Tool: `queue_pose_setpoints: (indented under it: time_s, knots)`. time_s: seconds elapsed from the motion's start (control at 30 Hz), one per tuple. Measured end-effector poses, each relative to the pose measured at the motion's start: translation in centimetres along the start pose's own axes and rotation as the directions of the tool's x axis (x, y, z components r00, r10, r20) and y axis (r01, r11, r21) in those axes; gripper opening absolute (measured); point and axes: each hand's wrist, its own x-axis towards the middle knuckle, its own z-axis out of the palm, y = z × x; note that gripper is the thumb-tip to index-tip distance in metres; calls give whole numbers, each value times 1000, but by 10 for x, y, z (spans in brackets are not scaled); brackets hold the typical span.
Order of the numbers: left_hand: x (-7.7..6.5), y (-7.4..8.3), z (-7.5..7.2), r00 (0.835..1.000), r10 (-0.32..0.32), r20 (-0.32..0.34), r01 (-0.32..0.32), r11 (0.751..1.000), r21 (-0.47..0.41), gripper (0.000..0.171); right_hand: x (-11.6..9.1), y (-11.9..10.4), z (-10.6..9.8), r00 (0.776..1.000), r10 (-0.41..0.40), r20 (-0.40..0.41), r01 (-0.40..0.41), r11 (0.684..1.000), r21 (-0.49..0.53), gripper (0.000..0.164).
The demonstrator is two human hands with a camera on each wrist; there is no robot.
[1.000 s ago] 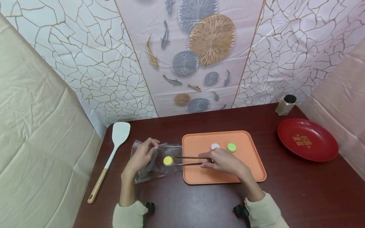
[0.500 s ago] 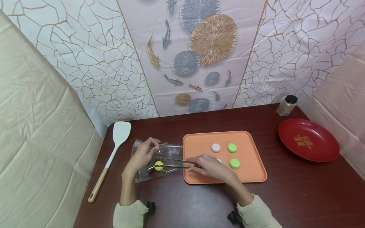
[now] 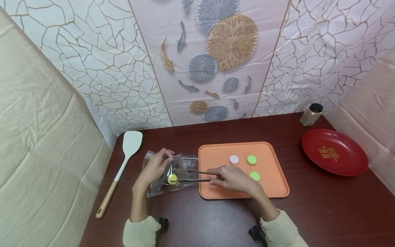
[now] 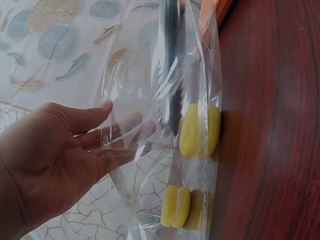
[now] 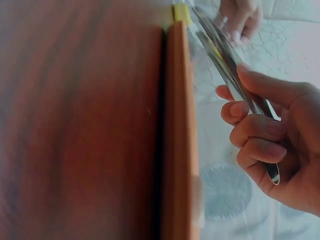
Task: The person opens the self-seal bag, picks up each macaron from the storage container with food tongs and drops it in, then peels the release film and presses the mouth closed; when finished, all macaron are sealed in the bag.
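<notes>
My left hand [image 3: 157,166] pinches the upper film of a clear plastic bag [image 3: 188,163] lying on the table left of the tray. In the left wrist view, my left hand [image 4: 65,150] has its thumb in front of the film and its fingers behind it. Two yellow macarons show in the bag, a nearer one [image 4: 176,206] and one [image 4: 192,131] beside the tongs' serrated tip. My right hand [image 3: 232,178] grips metal tongs [image 3: 197,180] over the tray's left side. The tongs reach into the bag with arms spread, one arm crossing over the yellow macaron [image 3: 172,179].
On the orange tray [image 3: 213,151] lie a pale pink macaron [image 3: 234,160], a green macaron [image 3: 251,160] and another green one [image 3: 254,176]. A white spatula [image 3: 124,164] lies at left. A red plate [image 3: 336,151] and a black-lidded jar [image 3: 311,115] stand at right.
The tongs have carried a yellow macaron leftward, deeper into the bag, and then spread and drawn slightly back to the right. The left hand stays at the bag.
</notes>
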Motion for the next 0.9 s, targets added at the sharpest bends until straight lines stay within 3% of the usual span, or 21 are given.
queue_pose_setpoints:
  time_s: [0.27, 0.47, 0.57, 0.8, 0.9]
  knots:
    - [-1, 1, -1, 1000, 2, -4, -2, 1000, 4, 4, -33, 18, -51, 991, 134, -24, -134, 991, -16, 42]
    - [-1, 0, -2, 1000, 8, -5, -8, 1000, 22, 6, -74, 39, -88, 944, 329, -41, -330, 943, -35, 47]
    - [0, -1, -2, 1000, 6, -3, -6, 1000, 27, 5, -87, 47, -96, 923, 383, -37, -384, 922, -48, 49]
    - [0, -1, -1, 1000, 3, 0, -3, 1000, 18, 5, -101, 60, -104, 919, 391, -46, -393, 918, -53, 50]
    - [0, -1, -1, 1000, -2, 10, 2, 1000, 7, 4, -105, 65, -107, 905, 422, -43, -424, 903, -64, 50]
